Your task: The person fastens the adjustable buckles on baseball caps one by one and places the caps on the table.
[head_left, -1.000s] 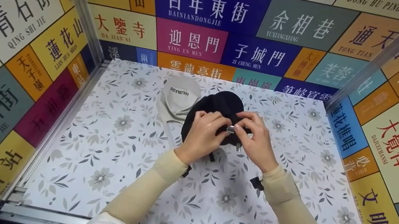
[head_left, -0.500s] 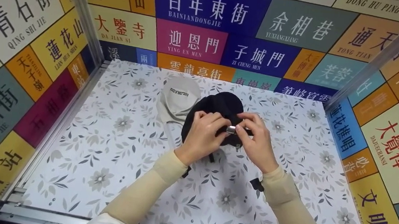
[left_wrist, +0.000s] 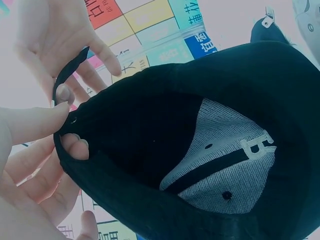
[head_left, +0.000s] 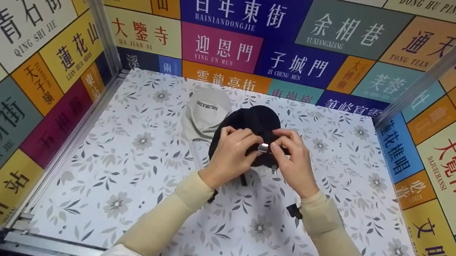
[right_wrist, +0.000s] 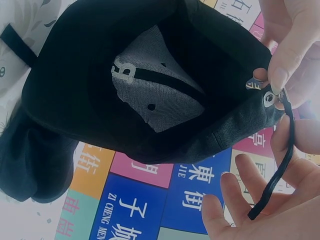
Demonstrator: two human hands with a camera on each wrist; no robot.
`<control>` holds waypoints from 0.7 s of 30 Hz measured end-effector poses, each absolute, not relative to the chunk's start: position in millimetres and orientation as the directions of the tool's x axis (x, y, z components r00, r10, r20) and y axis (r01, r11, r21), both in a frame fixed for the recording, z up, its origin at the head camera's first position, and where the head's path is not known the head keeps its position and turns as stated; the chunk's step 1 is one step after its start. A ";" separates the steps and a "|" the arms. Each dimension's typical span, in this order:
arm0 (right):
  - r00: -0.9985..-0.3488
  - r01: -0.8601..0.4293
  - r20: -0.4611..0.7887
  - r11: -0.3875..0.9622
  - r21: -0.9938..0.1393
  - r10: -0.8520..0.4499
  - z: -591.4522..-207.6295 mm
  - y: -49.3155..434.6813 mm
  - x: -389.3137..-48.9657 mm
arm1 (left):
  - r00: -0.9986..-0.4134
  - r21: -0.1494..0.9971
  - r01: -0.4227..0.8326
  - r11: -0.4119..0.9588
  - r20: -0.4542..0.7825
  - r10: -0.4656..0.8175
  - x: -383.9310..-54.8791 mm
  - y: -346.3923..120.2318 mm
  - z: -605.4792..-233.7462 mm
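Both hands hold a black baseball cap (left_wrist: pixel 225 65), its inside showing mesh lining and a pale letter patch. My left hand (head_left: pixel 231 155) pinches the cap's rear edge beside a silver buckle (head_left: pixel 263 147), its thumb on the outside. From the other side, my right hand (head_left: pixel 293 163) pinches the black strap (right_wrist: pixel 285 165) by the buckle. The strap's loose end hangs over the right fingers in the right wrist view. How far the strap runs through the buckle is hidden by the fingertips.
A second black cap (right_wrist: pixel 35 160) lies beneath the held one; its own metal clasp (head_left: pixel 274 169) shows below the hands. Left of them lies a light grey cap (head_left: pixel 209 107) with lettering. Sign-printed panels (head_left: pixel 239 12) surround the flower-patterned table (head_left: pixel 143 178) on three sides.
The silver buckle tilts slightly between the fingertips. Both hands keep nearly the same place and grip, and the caps on the table stay put.
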State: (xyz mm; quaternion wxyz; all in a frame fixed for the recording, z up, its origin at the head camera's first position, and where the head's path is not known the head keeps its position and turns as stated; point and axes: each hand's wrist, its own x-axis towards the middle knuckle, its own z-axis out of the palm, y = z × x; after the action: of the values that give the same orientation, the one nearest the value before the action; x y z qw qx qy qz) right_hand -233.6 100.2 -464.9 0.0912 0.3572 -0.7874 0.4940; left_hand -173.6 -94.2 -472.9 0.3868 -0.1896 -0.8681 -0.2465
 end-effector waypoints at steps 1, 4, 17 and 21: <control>-0.729 -0.652 0.496 0.257 -0.714 -0.471 -464.8 100.4 -233.6 | -0.628 0.281 0.521 0.806 0.766 0.138 -173.9 -94.2 -473.2; -0.730 -0.653 0.499 0.261 -0.711 -0.467 -465.1 100.9 -234.1 | -0.625 0.280 0.524 0.804 0.768 0.139 -174.4 -94.1 -473.5; -0.722 -0.669 0.517 0.270 -0.693 -0.460 -446.5 95.9 -218.4 | -0.626 0.278 0.520 0.807 0.767 0.140 -175.8 -92.2 -473.9; -0.717 -0.675 0.520 0.276 -0.684 -0.465 -459.7 97.5 -227.9 | -0.637 0.298 0.508 0.808 0.761 0.120 -174.7 -92.9 -473.6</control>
State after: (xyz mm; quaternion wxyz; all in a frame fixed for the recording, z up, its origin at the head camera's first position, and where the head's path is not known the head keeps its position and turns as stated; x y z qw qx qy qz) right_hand -227.9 97.5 -459.7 0.1090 0.3602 -0.7913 0.4819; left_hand -174.7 -92.9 -473.6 0.3856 -0.1805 -0.8692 -0.2516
